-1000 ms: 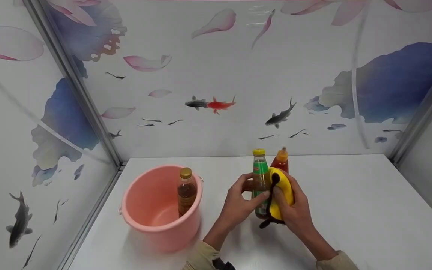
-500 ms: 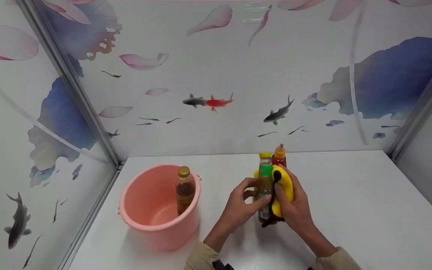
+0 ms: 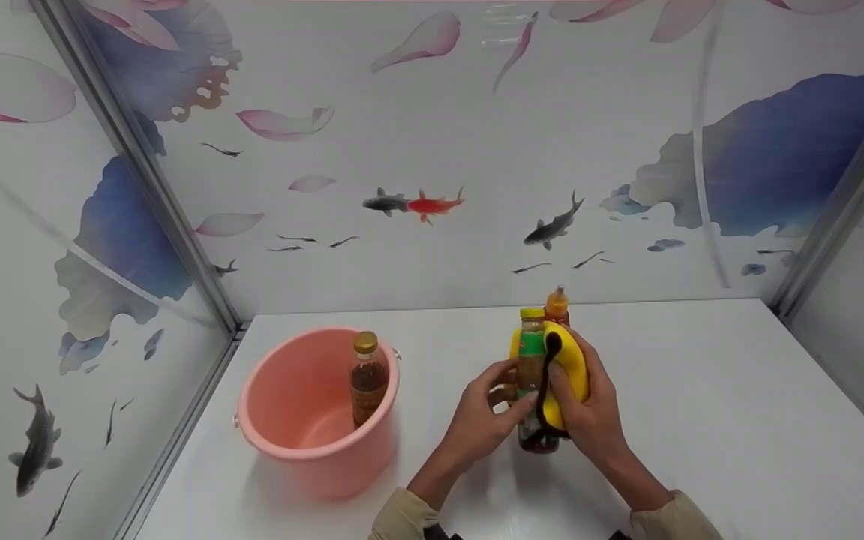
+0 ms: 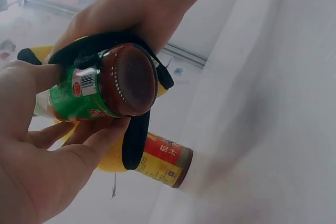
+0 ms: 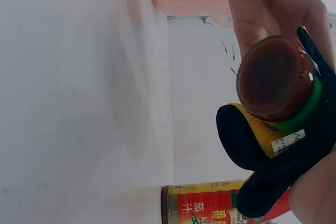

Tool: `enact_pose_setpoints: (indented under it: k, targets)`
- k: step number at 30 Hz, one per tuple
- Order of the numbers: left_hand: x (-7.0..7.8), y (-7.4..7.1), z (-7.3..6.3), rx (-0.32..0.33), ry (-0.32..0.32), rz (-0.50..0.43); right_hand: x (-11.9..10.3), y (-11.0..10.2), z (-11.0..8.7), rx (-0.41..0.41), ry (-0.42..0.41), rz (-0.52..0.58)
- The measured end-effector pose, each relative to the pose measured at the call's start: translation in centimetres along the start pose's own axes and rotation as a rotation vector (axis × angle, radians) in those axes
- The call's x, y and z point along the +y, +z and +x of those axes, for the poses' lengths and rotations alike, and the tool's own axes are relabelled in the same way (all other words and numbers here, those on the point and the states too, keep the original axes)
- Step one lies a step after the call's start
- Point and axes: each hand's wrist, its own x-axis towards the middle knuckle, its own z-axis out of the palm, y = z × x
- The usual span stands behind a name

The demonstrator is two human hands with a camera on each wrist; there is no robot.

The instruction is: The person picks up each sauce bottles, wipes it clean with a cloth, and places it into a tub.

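A glass sauce bottle (image 3: 531, 343) with a yellow cap and green label is held upright in front of me, its dark base (image 4: 134, 80) facing the left wrist camera. My left hand (image 3: 477, 420) grips it from the left, thumb in front. From the right, my right hand (image 3: 595, 420) holds a yellow cloth (image 3: 571, 361) with black edging against the bottle. The cloth wraps behind the glass and shows again on its left side. Behind the right hand stands a red ketchup bottle (image 3: 557, 306) with an orange nozzle cap, mostly hidden in the head view.
To the left, a pink bucket (image 3: 259, 420) stands on the white table (image 3: 732, 405). Inside it a gold-capped bottle of dark liquid (image 3: 368, 382) leans at the right wall. Printed panels (image 3: 432, 277) enclose the table at the back and sides.
The sauce bottle has shifted slightly right and lower, and the cloth now reaches round behind it to its left side. The hands keep nearly the same place; the bucket stays put.
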Motion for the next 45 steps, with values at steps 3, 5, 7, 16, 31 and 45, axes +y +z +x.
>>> enact_pose_setpoints:
  k: [3,5,7,16,31,45]
  targets:
    - [0.1,-0.1,0.1,0.035,0.007,-0.041,0.0,0.4,-0.3,-0.019,0.011,0.016]
    - [0.3,-0.2,0.1,0.060,0.009,-0.062,0.0,0.6,-0.5,-0.032,0.015,0.026]
    - [0.4,-0.3,0.2,0.083,0.010,-0.076,0.0,0.8,-0.6,-0.037,0.011,0.026]
    - [0.3,-0.6,0.0,0.113,-0.037,-0.098,0.1,1.1,-0.9,-0.032,0.021,0.015]
    - [-0.3,-0.1,-0.1,0.053,0.002,0.011,0.3,1.1,-0.8,-0.001,0.020,-0.023]
    - [-0.2,-0.9,-0.2,-0.086,-0.091,-0.015,0.3,0.8,-0.7,0.006,0.014,-0.018]
